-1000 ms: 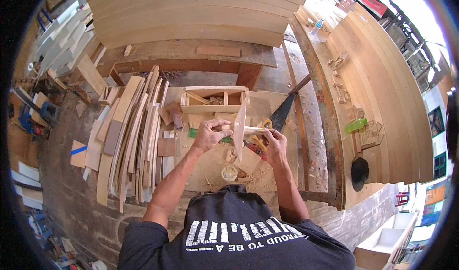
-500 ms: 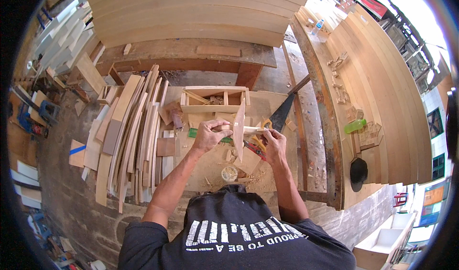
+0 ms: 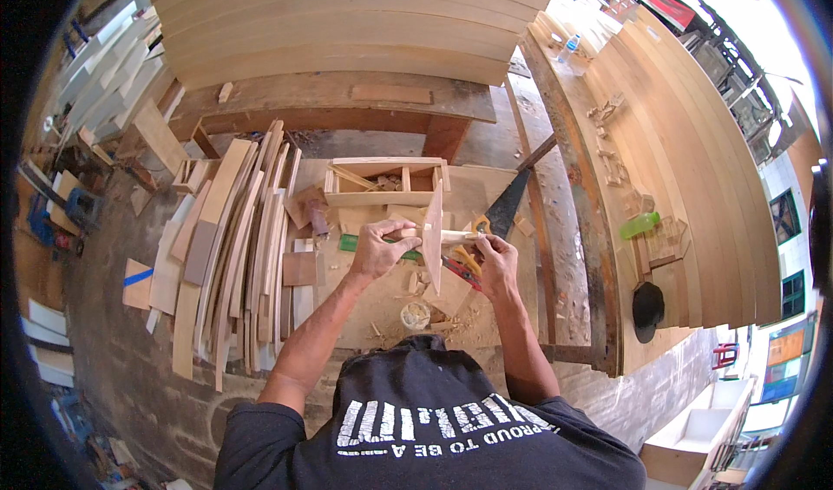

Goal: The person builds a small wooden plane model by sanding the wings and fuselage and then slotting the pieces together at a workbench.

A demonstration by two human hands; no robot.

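Note:
In front of my chest, my left hand (image 3: 377, 252) and my right hand (image 3: 497, 263) hold a wooden piece between them. It has a thin, pale board (image 3: 435, 251), seen nearly edge-on, with a narrow wooden stick (image 3: 455, 237) running crosswise at it. The fingers of my left hand are closed on the stick's left end beside the board. My right hand pinches its right end. Whether the stick passes through the board cannot be made out. Just beyond my right hand lies a handsaw (image 3: 508, 204) with a yellow handle. A green object (image 3: 348, 242) shows by my left hand.
A divided wooden box (image 3: 364, 199) stands at the bench's far side. A small round tub (image 3: 416, 316) sits among shavings near me. Long wooden strips (image 3: 227, 256) are stacked at left. A side bench at right carries a green bottle (image 3: 640, 225) and a black cap (image 3: 648, 311).
The view has shifted slightly, so the surroundings sit a little further left. Both hands keep the same hold on the wooden piece.

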